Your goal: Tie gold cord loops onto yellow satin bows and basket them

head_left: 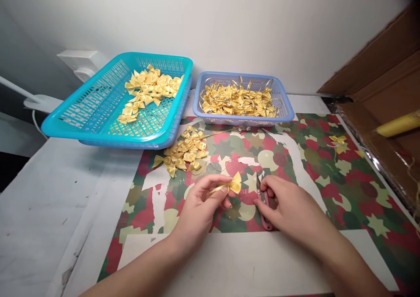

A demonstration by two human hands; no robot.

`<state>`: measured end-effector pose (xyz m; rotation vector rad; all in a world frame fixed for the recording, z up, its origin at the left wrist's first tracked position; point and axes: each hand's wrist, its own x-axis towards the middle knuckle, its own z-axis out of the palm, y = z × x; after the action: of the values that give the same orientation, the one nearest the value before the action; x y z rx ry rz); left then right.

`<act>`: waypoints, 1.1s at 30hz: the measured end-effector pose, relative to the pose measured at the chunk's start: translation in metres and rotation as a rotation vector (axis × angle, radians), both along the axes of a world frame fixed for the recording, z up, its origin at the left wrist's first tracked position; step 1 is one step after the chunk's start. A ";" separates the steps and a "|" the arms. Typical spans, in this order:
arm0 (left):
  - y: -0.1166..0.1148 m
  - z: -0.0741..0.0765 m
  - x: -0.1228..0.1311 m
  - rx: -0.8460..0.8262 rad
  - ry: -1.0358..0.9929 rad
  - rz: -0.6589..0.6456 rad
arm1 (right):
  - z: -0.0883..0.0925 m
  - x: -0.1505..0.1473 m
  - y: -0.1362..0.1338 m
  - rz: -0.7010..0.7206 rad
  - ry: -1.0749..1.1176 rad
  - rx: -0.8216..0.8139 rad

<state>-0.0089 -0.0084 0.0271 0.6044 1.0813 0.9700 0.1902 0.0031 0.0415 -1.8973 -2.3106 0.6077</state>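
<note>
Between the thumb and fingers of my left hand (204,203) is a yellow satin bow (235,184), one side of it sticking out toward the right. My right hand (284,200) has its thumb and fingers closed about a small pair of thread snips (266,223) with reddish handles, the dark blades pointing away from me. Just beyond my left hand lies a loose pile of yellow bows (186,151). A thin gold wire piece (221,132) with clear beads at its end reaches out of that pile.
A turquoise basket (62,121) with yellow bows stands at the back left. Behind the mat, a blue-violet basket (287,106) holds bows with gold loops. Patterned paper (354,196) covers the table, with a white strip (243,262) in front. A cardboard box (377,87) stands right.
</note>
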 end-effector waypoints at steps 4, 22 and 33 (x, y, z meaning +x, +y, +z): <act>-0.001 0.001 0.001 0.003 0.054 -0.033 | 0.004 0.003 0.002 0.067 0.137 0.140; -0.003 0.002 0.001 0.047 -0.020 -0.095 | -0.005 0.005 0.006 -0.114 0.026 0.036; -0.003 0.001 0.001 -0.012 0.004 -0.108 | 0.021 0.003 -0.011 0.210 0.569 0.066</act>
<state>-0.0080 -0.0115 0.0283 0.6490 1.0466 0.8682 0.1928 -0.0076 0.0628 -1.2415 -2.1172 0.9344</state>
